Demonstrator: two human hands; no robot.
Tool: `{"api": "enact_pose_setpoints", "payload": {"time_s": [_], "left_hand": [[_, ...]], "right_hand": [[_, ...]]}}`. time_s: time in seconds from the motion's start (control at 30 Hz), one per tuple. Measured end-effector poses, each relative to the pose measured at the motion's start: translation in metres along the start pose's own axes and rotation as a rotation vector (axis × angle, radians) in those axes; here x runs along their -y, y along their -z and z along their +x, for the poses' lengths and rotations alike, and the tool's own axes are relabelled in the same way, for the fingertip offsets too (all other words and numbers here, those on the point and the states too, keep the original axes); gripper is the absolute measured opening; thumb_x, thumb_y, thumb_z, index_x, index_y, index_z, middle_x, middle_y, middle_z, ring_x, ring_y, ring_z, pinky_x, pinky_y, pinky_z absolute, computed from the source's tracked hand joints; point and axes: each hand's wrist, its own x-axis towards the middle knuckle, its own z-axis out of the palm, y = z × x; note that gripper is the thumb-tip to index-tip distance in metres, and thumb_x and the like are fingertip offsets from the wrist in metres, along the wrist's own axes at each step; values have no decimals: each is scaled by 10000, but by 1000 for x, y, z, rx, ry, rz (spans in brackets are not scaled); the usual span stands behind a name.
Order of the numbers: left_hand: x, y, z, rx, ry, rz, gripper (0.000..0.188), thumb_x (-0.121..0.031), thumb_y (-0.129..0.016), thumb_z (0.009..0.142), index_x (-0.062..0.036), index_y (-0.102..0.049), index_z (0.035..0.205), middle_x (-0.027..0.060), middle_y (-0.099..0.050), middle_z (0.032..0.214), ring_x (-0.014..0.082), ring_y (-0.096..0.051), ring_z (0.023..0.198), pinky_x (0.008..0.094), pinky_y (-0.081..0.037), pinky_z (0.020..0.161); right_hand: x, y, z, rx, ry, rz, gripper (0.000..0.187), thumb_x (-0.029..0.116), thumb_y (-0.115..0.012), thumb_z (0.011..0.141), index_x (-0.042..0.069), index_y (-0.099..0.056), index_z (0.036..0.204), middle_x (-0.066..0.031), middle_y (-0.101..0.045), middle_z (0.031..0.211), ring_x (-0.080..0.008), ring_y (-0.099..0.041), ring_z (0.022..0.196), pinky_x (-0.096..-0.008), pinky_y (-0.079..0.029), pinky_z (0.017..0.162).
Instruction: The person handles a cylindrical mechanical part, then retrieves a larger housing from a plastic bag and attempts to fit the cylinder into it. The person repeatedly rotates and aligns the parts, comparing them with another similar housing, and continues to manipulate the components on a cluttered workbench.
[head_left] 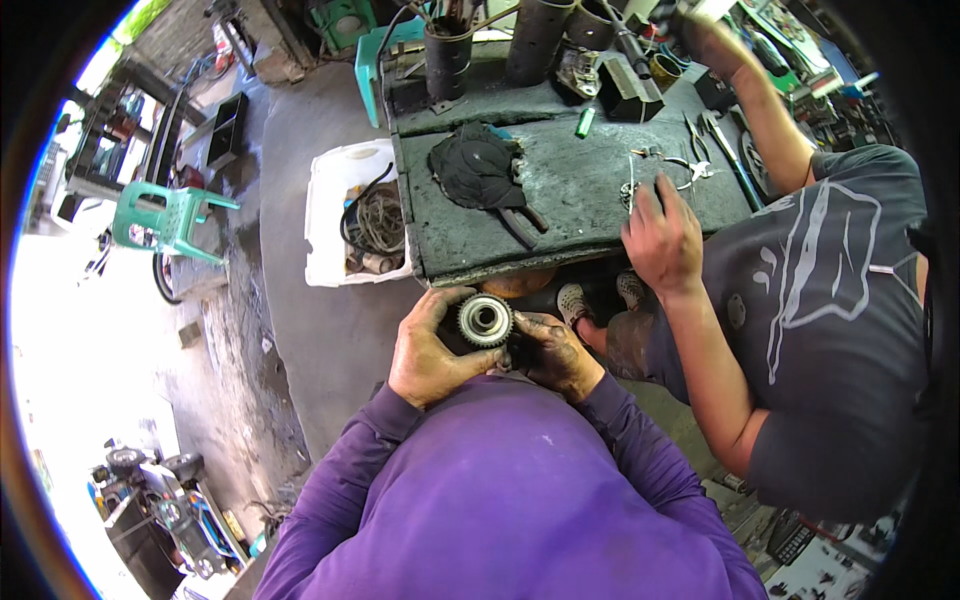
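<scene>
Close in front of my purple shirt, a round metal gear point(486, 321) with a toothed rim and a hole through its middle faces up. My left hand point(432, 352) wraps its left side, the thumb below and the fingers above. On the other side my right hand point(556, 356) closes in, its thumb and fingertips at the gear's right edge; they are blackened with grease. Some dark part shows under the gear, too shadowed to make out. Both hands are just short of the workbench point(455, 245).
A dark cloth point(475, 165), pliers point(697, 140) and a green lighter point(586, 122) lie on the bench. A co-worker's hand point(662, 240) is above its right side. Left of it stands a white bin point(325, 235) of hoses; further off, a green plastic chair point(165, 220).
</scene>
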Motion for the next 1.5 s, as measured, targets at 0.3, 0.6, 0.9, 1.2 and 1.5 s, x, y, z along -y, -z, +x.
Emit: {"api": "enact_pose_setpoints", "payload": {"time_s": [0.3,0.6,0.9,1.2,1.5], "left_hand": [[19,60,9,142,116,-219,744,-80,-901,691,62,-569,1342,120,-670,1252,181,-645,1168,350,-510,1064],[20,83,18,244,133,-189,694,-149,-931,689,44,-640,1289,131,-749,1156,175,-707,1064,335,-569,962],[13,66,31,322,108,-69,756,-240,-956,661,37,-643,1291,132,-720,1163,230,-688,1106,368,-525,1026],[12,50,45,588,-119,-77,801,-133,-847,680,42,-554,1404,146,-632,1284,244,-625,1215,363,-476,1102],[6,35,38,442,-26,-76,721,-132,-889,655,13,-587,1293,124,-667,1206,207,-671,1104,353,-533,1010]], "right_hand": [[-15,-68,21,-13,108,9,476,250,-688,1010,-20,-562,1382,-83,-691,1188,-166,-667,966,-316,-555,812],[-33,-81,29,-25,175,8,546,252,-753,966,9,-547,1410,-64,-676,1229,-158,-661,1005,-307,-553,858],[-31,-69,14,-10,254,20,684,376,-806,917,-19,-546,1411,-93,-670,1281,-189,-666,1116,-330,-557,939],[-19,-50,-3,-14,201,-10,704,424,-832,883,-22,-583,1369,-96,-693,1260,-181,-683,1099,-322,-556,957],[-17,-36,1,19,171,22,701,442,-802,907,-27,-579,1378,-111,-691,1273,-199,-685,1133,-338,-553,995]]}}
